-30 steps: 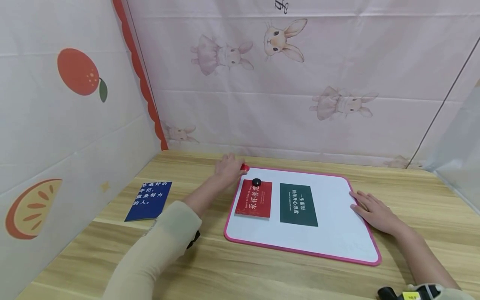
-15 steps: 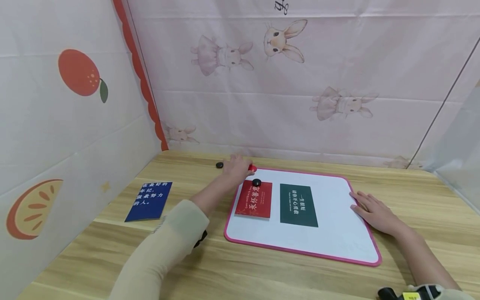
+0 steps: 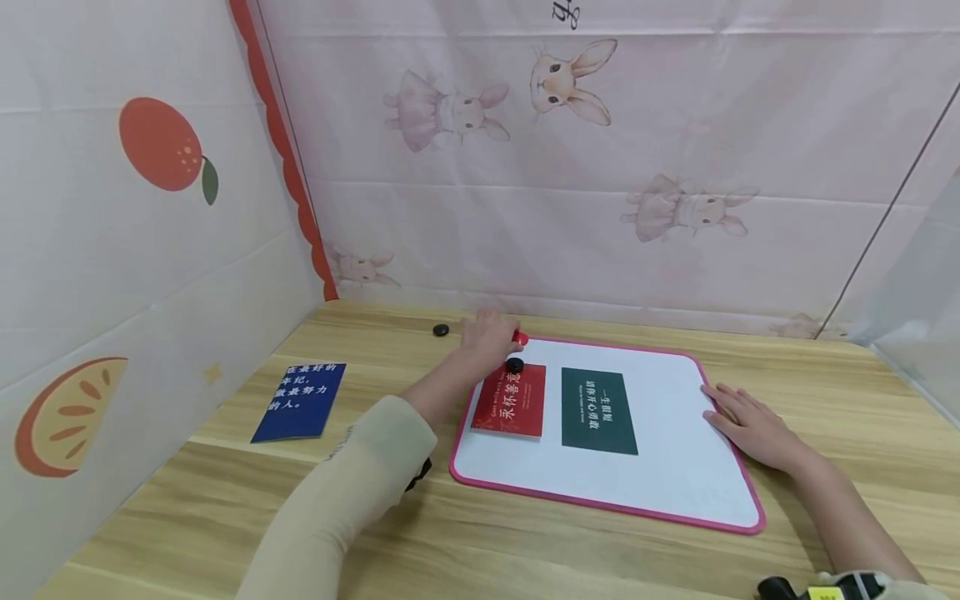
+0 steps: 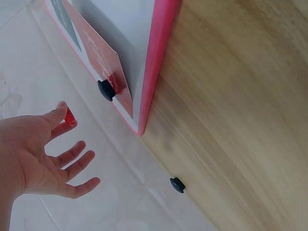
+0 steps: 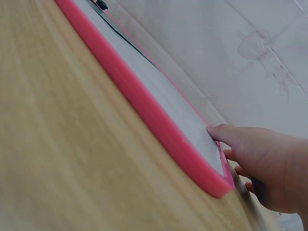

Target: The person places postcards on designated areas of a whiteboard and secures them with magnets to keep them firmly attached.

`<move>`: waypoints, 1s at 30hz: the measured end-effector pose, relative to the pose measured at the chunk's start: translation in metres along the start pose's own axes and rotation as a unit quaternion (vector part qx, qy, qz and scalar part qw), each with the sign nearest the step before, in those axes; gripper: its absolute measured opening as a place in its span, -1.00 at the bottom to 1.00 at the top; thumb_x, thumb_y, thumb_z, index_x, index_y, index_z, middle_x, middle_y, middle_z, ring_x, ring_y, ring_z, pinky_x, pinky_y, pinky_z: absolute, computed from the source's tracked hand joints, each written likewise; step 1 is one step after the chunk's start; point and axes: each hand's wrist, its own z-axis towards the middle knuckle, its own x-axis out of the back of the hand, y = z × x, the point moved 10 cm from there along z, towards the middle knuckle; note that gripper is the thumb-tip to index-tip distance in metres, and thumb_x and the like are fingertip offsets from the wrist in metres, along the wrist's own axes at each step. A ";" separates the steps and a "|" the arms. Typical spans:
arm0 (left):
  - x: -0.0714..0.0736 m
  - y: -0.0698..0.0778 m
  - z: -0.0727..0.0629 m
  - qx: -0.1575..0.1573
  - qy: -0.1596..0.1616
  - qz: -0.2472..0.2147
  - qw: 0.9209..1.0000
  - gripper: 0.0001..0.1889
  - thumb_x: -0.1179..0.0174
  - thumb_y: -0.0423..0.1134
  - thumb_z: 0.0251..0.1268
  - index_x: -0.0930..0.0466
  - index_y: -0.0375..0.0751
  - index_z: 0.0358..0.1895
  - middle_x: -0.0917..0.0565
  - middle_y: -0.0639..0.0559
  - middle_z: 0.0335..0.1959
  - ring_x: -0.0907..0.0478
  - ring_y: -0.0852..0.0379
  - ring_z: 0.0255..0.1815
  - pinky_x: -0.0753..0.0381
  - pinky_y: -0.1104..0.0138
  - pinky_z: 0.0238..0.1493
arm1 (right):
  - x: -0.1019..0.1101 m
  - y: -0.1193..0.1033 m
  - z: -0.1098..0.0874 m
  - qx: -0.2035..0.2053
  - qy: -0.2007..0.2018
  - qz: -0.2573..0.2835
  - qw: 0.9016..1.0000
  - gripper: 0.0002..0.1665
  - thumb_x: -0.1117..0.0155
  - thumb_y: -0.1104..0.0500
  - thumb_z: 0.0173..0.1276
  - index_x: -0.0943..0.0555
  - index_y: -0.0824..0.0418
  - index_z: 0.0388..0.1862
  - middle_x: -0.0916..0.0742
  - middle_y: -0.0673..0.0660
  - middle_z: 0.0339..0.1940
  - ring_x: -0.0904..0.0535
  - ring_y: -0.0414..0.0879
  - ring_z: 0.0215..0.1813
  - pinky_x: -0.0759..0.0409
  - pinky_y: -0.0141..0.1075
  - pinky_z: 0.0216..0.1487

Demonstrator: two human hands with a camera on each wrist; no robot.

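My left hand (image 3: 486, 340) pinches a small red magnet (image 4: 70, 117) between thumb and forefinger, its other fingers spread, above the far left corner of a pink-rimmed whiteboard (image 3: 675, 475). Near it on the board lies a red card (image 3: 517, 408) with a black round magnet (image 3: 514, 365) at its far edge. To the right of that card is a dark green card (image 3: 598, 412), with no magnet visible on it. My right hand (image 3: 757, 429) rests on the board's right edge; in the right wrist view its thumb touches the white surface.
A second black magnet (image 3: 441, 330) sits on the wooden table (image 3: 420, 558) left of the board. Farther left lies a blue card (image 3: 298, 402) with white writing. Printed cloth walls (image 3: 570, 242) stand behind and at the left of the table.
My left hand has moved right with the red magnet, from the board's left corner to above the far edge. The loose black magnet has come into sight behind it. My right hand stays put.
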 end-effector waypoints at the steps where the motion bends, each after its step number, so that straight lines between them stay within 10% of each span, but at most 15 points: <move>1: 0.000 0.001 0.000 -0.001 0.001 0.004 1.000 -0.63 -0.15 0.05 0.22 -0.51 0.02 0.05 -0.48 -0.03 -0.10 -0.34 0.00 0.04 -0.35 0.02 0.05 | 0.000 0.000 0.000 0.000 0.000 0.000 1.000 -0.26 0.06 -0.06 0.43 -0.12 0.42 0.36 -0.13 0.55 0.31 0.13 0.49 0.30 0.18 0.37 0.13; 30: -0.003 0.040 0.008 -0.029 0.009 0.018 0.999 -0.55 -0.24 0.05 0.13 -0.48 0.07 0.10 -0.50 0.00 -0.11 -0.37 0.05 -0.01 -0.39 0.04 0.03 | 0.002 -0.001 0.000 0.005 0.004 0.002 1.000 -0.28 0.07 -0.05 0.44 -0.13 0.42 0.36 -0.13 0.55 0.31 0.13 0.50 0.30 0.17 0.39 0.11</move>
